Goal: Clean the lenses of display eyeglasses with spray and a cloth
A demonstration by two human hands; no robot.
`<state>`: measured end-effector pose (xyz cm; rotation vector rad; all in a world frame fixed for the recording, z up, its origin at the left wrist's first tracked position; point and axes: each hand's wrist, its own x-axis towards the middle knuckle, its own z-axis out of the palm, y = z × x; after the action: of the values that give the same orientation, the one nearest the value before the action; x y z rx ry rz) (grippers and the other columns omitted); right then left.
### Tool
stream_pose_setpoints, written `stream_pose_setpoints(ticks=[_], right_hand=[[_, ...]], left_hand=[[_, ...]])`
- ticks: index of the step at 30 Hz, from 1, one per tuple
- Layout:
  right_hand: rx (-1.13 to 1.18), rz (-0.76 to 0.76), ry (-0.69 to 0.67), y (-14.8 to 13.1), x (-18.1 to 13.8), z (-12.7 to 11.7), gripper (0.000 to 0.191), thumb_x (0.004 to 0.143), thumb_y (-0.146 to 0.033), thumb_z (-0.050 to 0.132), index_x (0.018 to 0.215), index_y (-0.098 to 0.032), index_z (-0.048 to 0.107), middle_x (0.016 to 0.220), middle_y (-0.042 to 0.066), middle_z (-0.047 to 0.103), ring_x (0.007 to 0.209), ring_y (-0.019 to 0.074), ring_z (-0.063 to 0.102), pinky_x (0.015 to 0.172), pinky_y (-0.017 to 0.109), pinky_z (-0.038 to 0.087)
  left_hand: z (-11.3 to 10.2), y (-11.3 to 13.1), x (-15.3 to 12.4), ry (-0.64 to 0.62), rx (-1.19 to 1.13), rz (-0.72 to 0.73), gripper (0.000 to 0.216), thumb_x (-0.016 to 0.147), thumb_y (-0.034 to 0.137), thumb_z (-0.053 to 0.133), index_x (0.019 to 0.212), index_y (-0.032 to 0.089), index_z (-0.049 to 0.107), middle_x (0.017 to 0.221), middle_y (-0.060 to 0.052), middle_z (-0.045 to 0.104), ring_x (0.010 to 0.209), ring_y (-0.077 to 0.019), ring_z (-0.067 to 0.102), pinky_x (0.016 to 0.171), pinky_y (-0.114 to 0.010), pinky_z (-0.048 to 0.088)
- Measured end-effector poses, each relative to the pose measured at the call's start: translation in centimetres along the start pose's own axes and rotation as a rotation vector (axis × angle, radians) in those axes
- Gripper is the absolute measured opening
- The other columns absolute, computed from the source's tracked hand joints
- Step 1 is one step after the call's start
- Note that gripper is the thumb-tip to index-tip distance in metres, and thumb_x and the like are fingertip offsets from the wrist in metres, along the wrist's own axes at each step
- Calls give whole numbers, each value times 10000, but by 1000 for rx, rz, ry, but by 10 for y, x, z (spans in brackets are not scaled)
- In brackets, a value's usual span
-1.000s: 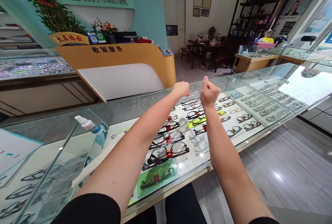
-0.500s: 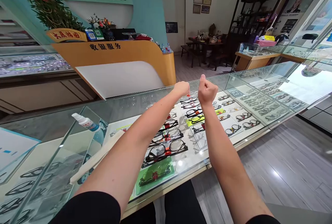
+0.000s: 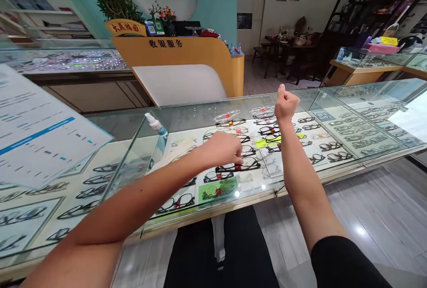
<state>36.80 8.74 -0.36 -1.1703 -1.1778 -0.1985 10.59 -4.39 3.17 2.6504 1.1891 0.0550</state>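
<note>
My left hand (image 3: 223, 148) is low over the glass top of the display case (image 3: 333, 176), fingers curled down and pinched together. Its fingertips sit right at a black eyeglass frame with a red tag (image 3: 245, 165); whether they grip it or only hover above the glass I cannot tell. My right hand (image 3: 285, 102) is raised above the far part of the case in a closed fist with the thumb up, nothing visible in it. Rows of eyeglass frames (image 3: 267, 132) lie on white trays under the glass.
A small white spray bottle (image 3: 155, 123) lies on the glass left of my hands. A printed sheet (image 3: 40, 132) stands at the left. An orange reception desk (image 3: 200, 58) is behind the case, more glass cases (image 3: 370, 61) at the right. Grey floor lies below.
My left hand has drawn back from the far edge and dropped toward the near black frames. The right fist stays raised. The camera has turned left and tilted down.
</note>
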Motion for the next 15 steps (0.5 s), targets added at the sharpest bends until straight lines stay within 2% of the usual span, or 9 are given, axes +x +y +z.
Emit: stream_pose_setpoints(ticks=[3,7,9,11,14,15], right_hand=[[-67,-15,-37,-5,-4,-1,652,1139,-524,465,617,-264,176,640,-41,158,596,107,173,618,366,180],[-138,-25,-85,-12,-12,-1,609,1119,-487,456,609,-261,212,607,-48,169,595,116,199,622,366,202],[-140,-41,-107,-14,-17,-1,589,1098,-469,456,600,-260,223,587,-52,187,589,118,200,623,362,210],[-130,-63,-113,-15,-20,-1,571,1063,-452,486,588,-259,234,569,-55,211,577,116,206,624,353,218],[-112,-77,-90,-23,-23,-1,581,1044,-480,506,577,-262,238,551,-56,222,560,116,230,622,344,231],[-85,-79,-83,-29,-23,0,595,1049,-511,499,576,-264,234,551,-55,216,557,116,234,619,344,232]], left_hand=[[25,6,-13,-17,62,-63,91,810,362,903,812,272,887,844,-82,833,855,-282,754,745,-342,418],[38,11,-13,-83,52,-75,95,896,326,835,914,264,905,948,-83,865,950,-292,777,721,-336,405],[37,13,-17,-86,26,-80,106,904,312,828,941,256,910,976,-76,867,980,-281,770,697,-332,377],[31,10,-26,-88,-77,-71,109,878,354,862,918,266,914,907,-51,844,925,-255,747,672,-326,353],[17,-7,-48,-108,-407,-20,235,849,510,885,888,280,920,720,-21,727,765,-204,660,633,-319,339],[12,-17,-55,-81,-534,9,295,845,562,880,882,273,920,704,-24,701,744,-194,635,629,-316,345]])
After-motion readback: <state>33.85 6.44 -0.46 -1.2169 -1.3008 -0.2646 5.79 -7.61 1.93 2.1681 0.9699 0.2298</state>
